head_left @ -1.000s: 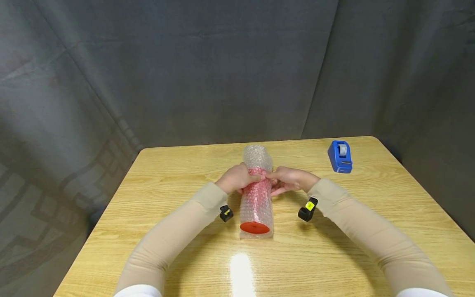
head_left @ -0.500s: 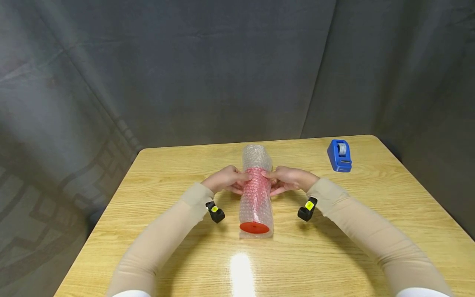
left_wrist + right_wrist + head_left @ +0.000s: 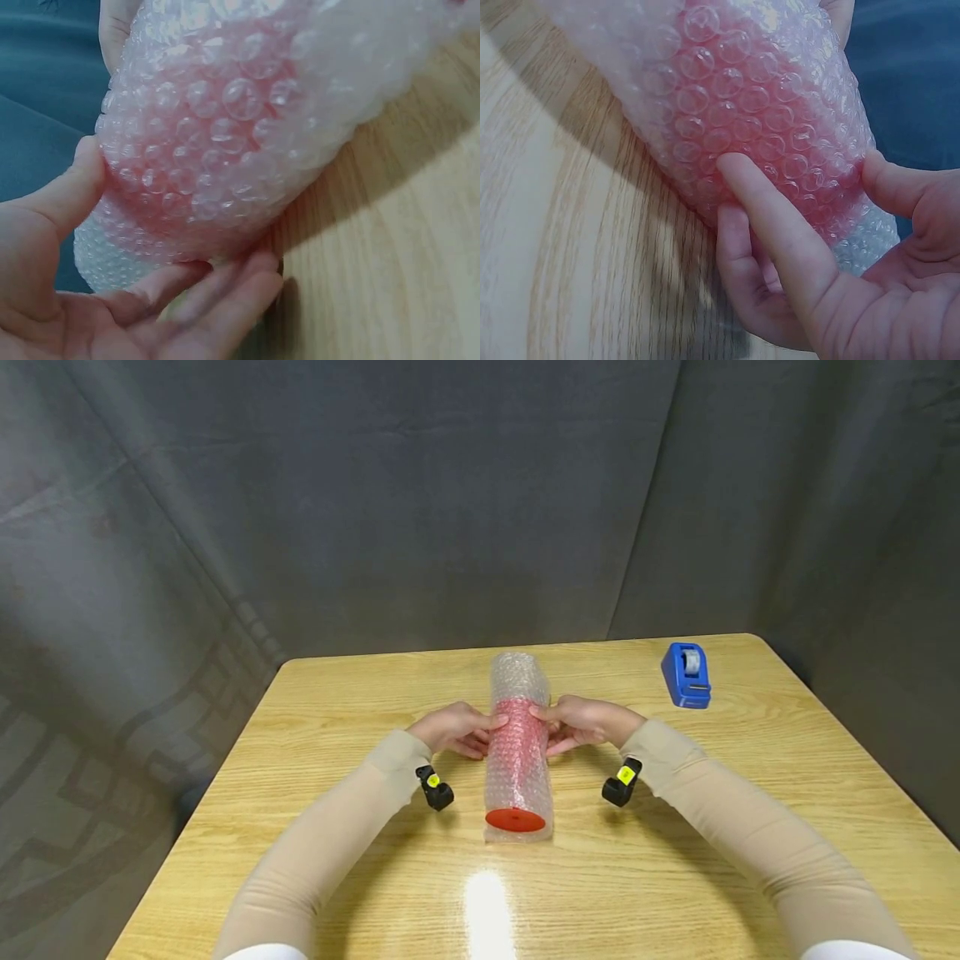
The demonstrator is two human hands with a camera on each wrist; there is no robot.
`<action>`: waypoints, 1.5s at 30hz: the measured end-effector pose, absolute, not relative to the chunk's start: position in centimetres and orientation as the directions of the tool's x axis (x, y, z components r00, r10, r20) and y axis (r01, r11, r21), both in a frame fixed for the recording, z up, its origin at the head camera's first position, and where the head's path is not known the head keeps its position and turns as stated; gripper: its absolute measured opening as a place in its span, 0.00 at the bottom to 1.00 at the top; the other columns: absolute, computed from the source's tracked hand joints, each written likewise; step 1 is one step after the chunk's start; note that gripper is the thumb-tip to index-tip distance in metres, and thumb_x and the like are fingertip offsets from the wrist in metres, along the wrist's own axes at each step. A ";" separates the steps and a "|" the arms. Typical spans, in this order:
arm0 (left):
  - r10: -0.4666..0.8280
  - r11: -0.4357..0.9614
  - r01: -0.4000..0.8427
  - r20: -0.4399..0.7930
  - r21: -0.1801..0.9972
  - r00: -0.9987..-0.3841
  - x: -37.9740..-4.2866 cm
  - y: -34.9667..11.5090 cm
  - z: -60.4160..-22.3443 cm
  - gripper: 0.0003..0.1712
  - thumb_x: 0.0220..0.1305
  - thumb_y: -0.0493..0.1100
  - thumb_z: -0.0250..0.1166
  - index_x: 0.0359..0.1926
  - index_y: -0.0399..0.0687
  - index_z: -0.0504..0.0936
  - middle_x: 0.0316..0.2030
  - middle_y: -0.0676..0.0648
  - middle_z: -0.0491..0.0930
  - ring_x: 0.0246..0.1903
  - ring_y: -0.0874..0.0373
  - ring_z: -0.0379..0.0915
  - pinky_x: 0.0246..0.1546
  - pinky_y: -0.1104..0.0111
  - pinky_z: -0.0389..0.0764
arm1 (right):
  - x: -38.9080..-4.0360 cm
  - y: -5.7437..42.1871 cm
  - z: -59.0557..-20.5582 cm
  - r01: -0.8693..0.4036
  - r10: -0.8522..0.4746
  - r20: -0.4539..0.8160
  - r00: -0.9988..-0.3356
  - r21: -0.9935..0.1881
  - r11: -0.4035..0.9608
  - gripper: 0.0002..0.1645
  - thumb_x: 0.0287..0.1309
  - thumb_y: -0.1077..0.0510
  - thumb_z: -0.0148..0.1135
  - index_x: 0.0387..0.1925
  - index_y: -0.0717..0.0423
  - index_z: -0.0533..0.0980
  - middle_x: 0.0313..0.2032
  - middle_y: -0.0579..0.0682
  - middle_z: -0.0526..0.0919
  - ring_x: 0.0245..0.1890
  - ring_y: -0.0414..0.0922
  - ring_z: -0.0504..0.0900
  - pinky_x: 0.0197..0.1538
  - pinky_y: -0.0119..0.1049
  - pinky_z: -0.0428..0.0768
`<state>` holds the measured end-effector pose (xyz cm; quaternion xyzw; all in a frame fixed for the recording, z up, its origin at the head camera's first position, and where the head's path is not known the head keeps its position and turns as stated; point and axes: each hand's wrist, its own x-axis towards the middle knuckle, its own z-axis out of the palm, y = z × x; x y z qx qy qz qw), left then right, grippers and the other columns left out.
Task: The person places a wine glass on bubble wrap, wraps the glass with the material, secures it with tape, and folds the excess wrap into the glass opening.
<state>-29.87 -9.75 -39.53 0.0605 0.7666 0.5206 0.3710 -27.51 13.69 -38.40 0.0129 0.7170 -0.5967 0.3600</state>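
Observation:
A red object wrapped in clear bubble wrap point(image 3: 517, 760) lies lengthwise at the middle of the table. Its flat round red end point(image 3: 515, 820) faces the near side, and the wrap reaches past it at both ends. On the left side my left hand point(image 3: 459, 728) holds the bundle, thumb on top and fingers low against the side. My right hand point(image 3: 587, 722) grips it from the right, its thumb point(image 3: 892, 184) on the wrap and its fingers point(image 3: 772, 217) along the side. What the wrapped object is, the bubbles partly hide.
A blue tape dispenser point(image 3: 686, 675) with a roll of clear tape stands at the back right of the wooden table point(image 3: 360, 693). Dark grey curtains point(image 3: 450, 510) hang behind the table and at its sides. Each wrist carries a small black camera point(image 3: 435, 789).
My left hand has drawn back left from the top of the bundle, where its thumb was close to the right thumb, to the left side. The right hand and bundle have stayed put.

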 end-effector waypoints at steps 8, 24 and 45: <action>0.500 0.366 -0.353 -0.502 0.861 -0.706 -29.8 -9.5 -40.5 0.24 0.69 0.52 0.59 0.52 0.35 0.68 0.39 0.41 0.80 0.32 0.54 0.80 0.42 0.60 0.85 | -27.6 13.8 -38.9 0.452 -0.413 -0.526 -0.744 -0.850 0.269 0.21 0.74 0.51 0.43 0.41 0.67 0.69 0.31 0.56 0.76 0.31 0.45 0.81 0.40 0.35 0.85; 0.444 0.494 -0.158 -0.404 0.855 -0.800 -29.0 -9.2 -37.7 0.26 0.61 0.53 0.66 0.44 0.35 0.69 0.35 0.42 0.77 0.31 0.52 0.78 0.34 0.60 0.85 | -28.1 13.9 -40.7 0.482 -0.533 -0.458 -0.711 -0.870 0.104 0.24 0.76 0.54 0.37 0.54 0.73 0.61 0.39 0.57 0.75 0.39 0.46 0.78 0.49 0.37 0.83; 0.333 0.748 0.040 -0.323 0.663 -0.886 -27.8 -6.0 -36.3 0.28 0.61 0.57 0.67 0.42 0.35 0.74 0.32 0.43 0.78 0.23 0.54 0.77 0.34 0.58 0.85 | -28.0 15.3 -40.2 0.467 -0.427 -0.513 -0.745 -0.858 0.216 0.16 0.74 0.58 0.43 0.30 0.58 0.71 0.29 0.50 0.74 0.33 0.41 0.77 0.46 0.37 0.84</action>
